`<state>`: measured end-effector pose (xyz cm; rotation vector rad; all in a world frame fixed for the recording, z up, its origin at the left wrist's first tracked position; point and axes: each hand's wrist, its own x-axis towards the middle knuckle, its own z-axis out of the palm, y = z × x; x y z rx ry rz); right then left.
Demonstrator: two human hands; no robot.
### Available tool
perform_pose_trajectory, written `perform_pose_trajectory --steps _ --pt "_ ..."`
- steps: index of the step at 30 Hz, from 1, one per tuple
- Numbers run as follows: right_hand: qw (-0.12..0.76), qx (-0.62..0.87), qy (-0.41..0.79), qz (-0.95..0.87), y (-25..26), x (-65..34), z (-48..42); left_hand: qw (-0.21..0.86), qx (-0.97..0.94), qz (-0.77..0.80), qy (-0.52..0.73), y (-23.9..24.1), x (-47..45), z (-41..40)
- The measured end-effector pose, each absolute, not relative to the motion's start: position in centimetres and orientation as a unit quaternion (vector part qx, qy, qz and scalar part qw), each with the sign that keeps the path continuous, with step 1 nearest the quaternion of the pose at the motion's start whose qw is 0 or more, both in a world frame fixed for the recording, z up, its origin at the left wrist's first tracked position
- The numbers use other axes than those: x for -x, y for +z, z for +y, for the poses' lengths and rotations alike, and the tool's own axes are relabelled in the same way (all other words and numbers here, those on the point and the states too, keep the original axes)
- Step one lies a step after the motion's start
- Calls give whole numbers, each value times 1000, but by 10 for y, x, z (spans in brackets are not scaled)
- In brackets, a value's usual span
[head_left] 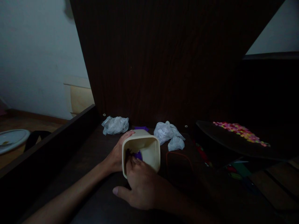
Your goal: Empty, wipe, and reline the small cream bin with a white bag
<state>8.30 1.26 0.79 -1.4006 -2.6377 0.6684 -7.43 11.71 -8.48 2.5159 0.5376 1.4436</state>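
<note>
A cream plastic bin (153,152) with rounded corners is tipped on its side, its opening facing me. My left hand (118,155) grips it from the left, the fingers over its outer wall. My right hand (142,183) reaches into the opening with its fingers, while the thumb sticks out to the left, outside the rim. Beside those fingertips, inside the bin, is a small purple piece (138,155), perhaps cloth or paper; the shade hides whether it is touched. Behind the bin lies another purple piece (141,128).
Crumpled whitish plastic bags lie on the dark surface, one at left (115,125) and a pair (167,133) at right. A dark panel (158,62) rises behind. Pink and yellow beads (240,132) rest on a dark board at right. A low ledge (51,137) borders the left.
</note>
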Motion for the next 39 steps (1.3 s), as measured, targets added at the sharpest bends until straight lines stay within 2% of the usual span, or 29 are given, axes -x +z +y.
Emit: perform_pose_trajectory --steps 3,10,19,26,30,39 --pt "3 457 215 -863 18 -87 -3 106 -850 184 482 -85 76 118" --pt "-16 570 184 -800 25 -77 -16 119 -847 196 480 -82 78 117" --pt "-96 586 113 -797 15 -79 -1 114 -861 165 467 -80 76 118" --pt "-63 548 182 -814 -6 -88 26 94 -868 141 467 -79 72 113" --pt "-71 516 182 -834 -12 -89 38 99 -870 129 466 -80 72 110" --pt "5 456 194 -869 -24 -83 44 118 -861 116 480 -80 73 112"
